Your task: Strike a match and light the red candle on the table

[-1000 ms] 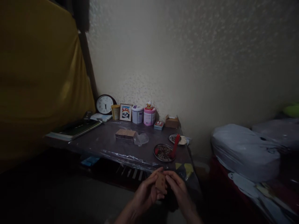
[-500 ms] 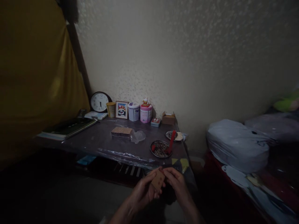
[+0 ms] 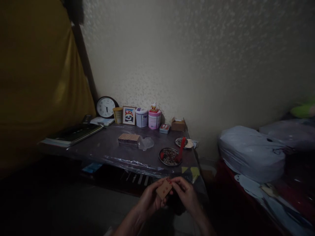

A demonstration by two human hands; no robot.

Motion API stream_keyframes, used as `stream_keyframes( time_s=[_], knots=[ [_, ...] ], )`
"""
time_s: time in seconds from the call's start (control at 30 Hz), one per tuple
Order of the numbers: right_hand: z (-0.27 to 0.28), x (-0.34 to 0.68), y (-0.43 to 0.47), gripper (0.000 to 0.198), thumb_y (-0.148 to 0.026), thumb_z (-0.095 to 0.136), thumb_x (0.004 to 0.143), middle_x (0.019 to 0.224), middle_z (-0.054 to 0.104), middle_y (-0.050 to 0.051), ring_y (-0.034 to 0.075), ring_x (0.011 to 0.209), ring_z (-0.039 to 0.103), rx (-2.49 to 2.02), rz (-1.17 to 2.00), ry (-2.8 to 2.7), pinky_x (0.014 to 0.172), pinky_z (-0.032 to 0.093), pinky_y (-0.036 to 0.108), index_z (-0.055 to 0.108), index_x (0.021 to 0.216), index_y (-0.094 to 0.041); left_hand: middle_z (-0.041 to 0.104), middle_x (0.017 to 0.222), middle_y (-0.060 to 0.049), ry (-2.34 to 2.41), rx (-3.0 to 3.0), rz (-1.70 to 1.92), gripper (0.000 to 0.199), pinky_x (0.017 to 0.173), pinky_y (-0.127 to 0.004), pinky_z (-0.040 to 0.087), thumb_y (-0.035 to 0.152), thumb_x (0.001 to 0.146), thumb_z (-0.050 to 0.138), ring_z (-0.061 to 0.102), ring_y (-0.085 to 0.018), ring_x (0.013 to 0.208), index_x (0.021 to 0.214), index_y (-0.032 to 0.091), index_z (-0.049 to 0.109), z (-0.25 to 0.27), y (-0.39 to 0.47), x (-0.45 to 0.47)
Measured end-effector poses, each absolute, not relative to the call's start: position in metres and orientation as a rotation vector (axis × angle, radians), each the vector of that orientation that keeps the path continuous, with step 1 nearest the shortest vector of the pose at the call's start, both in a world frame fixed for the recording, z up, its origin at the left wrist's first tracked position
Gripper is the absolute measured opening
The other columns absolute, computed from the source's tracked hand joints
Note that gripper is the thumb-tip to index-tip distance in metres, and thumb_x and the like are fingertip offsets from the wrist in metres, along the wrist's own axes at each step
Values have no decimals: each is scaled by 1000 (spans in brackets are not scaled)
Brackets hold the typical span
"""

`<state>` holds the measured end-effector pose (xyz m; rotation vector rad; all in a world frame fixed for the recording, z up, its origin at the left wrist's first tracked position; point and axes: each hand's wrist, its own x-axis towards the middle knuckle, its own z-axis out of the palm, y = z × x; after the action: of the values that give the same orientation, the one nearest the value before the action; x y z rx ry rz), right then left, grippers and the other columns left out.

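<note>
Brown card (image 3: 163, 190) tilted more, held in L hand (image 3: 150, 199), R hand (image 3: 187, 195) pinched @ corner.

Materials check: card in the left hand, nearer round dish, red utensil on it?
Card: likely cardboard, matte; plain brown face, no visible shine.
Nearer round dish: probably metal, fairly smooth; thin greyish rim catches light, but plastic is possible.
Red utensil: likely plastic; solid red colour, finish hard to judge in dim light.

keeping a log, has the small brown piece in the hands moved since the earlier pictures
Yes: against the round plate, the small brown piece has shifted slightly left and tipped, its top leaning farther right.
</note>
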<state>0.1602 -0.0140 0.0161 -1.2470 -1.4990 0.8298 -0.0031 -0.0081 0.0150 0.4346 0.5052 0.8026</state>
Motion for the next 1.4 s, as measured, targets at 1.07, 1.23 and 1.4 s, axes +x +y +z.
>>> stream_keyframes(
  time_s=[1.07,1.23,1.4],
  knots=[
    [19,162,-19,12,-27,55,80,80,68,3,19,77,64,-1278,790,-1760,69,49,28,66,77,-22,66,79,-8,747,767,889,46,43,-21,30,35,70,53,54,-13,54,107,10,62,5,-8,0],
    [13,164,-16,15,-30,56,81,81,68,3,20,79,65,-1275,785,-1779,70,49,28,68,79,-22,65,77,-7,730,787,881,39,45,-21,31,31,71,52,54,-14,58,101,13,66,10,-11,0],
    [11,166,-14,12,-29,57,77,75,67,2,20,73,64,-1286,816,-1744,66,49,28,66,73,-21,66,78,-7,710,827,894,35,45,-21,31,33,70,53,55,-15,61,97,14,68,11,-11,-1]
  ],
)
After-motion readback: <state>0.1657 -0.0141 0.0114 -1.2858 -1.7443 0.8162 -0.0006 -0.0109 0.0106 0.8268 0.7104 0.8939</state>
